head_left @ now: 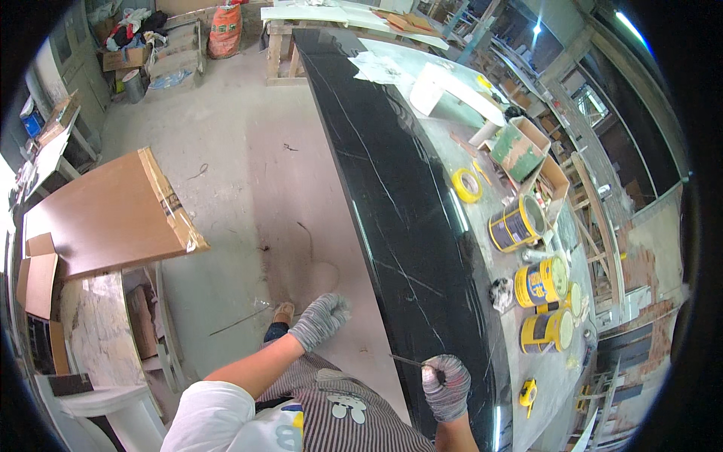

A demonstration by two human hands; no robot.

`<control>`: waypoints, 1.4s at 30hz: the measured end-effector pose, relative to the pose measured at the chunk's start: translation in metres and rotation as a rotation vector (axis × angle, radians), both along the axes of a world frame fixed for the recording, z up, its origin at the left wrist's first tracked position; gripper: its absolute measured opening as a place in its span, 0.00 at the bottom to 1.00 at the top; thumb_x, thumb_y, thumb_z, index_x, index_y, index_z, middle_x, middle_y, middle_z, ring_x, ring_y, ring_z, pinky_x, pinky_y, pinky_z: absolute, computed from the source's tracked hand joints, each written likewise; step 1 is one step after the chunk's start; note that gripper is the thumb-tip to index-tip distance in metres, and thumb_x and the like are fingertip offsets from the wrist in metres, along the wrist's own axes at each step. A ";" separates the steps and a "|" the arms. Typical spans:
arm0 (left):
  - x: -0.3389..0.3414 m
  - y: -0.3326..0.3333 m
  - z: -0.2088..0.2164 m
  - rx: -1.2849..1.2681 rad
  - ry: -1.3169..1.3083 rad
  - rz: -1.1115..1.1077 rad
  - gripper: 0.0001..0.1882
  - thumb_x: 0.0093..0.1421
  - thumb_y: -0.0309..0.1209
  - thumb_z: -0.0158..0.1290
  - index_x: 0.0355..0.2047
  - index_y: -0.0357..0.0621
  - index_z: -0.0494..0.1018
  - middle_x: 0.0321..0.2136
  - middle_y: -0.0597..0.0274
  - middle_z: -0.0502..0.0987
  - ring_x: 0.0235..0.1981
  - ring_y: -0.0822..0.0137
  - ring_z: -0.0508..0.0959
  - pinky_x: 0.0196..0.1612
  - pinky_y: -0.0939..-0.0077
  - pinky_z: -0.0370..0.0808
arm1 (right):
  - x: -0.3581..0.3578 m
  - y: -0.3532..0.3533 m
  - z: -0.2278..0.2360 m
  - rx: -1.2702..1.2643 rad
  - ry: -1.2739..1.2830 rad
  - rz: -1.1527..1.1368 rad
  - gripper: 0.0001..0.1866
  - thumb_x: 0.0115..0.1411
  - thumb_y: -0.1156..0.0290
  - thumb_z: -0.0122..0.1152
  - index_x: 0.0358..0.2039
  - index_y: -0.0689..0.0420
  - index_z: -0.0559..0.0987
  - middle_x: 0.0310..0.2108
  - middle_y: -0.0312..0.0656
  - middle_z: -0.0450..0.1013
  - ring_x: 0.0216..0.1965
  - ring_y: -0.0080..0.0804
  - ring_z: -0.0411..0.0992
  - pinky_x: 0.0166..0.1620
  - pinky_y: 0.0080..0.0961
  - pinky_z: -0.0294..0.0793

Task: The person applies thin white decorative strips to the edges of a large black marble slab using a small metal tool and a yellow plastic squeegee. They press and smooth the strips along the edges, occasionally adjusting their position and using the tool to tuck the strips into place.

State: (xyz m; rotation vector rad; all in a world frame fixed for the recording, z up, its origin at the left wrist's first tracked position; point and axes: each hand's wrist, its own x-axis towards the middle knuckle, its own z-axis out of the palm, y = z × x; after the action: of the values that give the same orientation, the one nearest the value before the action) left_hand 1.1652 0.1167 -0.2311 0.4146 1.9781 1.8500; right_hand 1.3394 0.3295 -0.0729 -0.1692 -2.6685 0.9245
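Observation:
My right hand [449, 388], in a grey striped knit glove, is closed around a thin dark stick-like tool [407, 361]. Its slim end points left, over the near left edge of a long glossy black slab [399, 226] with white veins. Most of the tool's other end is hidden in the fingers. My left hand [321, 322], gloved alike, is held over the floor to the left of the slab, its fingers curled together. Whether anything is inside them is hidden.
On the bench right of the slab are yellow-and-dark cans [541, 281], a yellow tape roll [467, 185], a tape measure [528, 392], a green box [520, 149] and a white L-shaped piece [459, 94]. A wide brown board [113, 211] juts out at left. An orange sack [224, 32] stands far back.

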 end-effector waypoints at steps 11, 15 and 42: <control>-0.116 -0.022 0.012 -0.236 0.024 -0.287 0.08 0.58 0.31 0.61 0.30 0.39 0.78 0.24 0.57 0.78 0.25 0.70 0.74 0.31 0.72 0.75 | -0.119 -0.032 -0.005 -0.240 -0.087 -0.113 0.07 0.58 0.67 0.66 0.31 0.55 0.78 0.27 0.41 0.77 0.28 0.33 0.76 0.34 0.29 0.74; -0.149 -0.027 0.008 -0.284 -0.025 -0.309 0.09 0.59 0.33 0.61 0.30 0.39 0.78 0.22 0.58 0.77 0.24 0.69 0.73 0.31 0.70 0.74 | -0.145 -0.021 -0.022 -0.320 -0.096 -0.206 0.10 0.60 0.63 0.65 0.33 0.56 0.77 0.26 0.39 0.77 0.28 0.28 0.75 0.33 0.27 0.74; -0.301 0.035 -0.022 -0.277 0.359 0.070 0.41 0.56 0.35 0.60 0.65 0.34 0.55 0.60 0.38 0.64 0.59 0.45 0.69 0.59 0.60 0.69 | -0.315 0.088 -0.148 0.389 -0.041 -0.417 0.16 0.66 0.57 0.55 0.30 0.58 0.73 0.25 0.42 0.70 0.27 0.35 0.69 0.34 0.33 0.69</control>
State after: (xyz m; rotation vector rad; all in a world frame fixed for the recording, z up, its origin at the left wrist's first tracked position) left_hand 0.8638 0.1520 -0.2529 0.6345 2.4746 1.5915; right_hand 1.0240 0.4173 -0.2213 -0.6261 -2.6348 0.2718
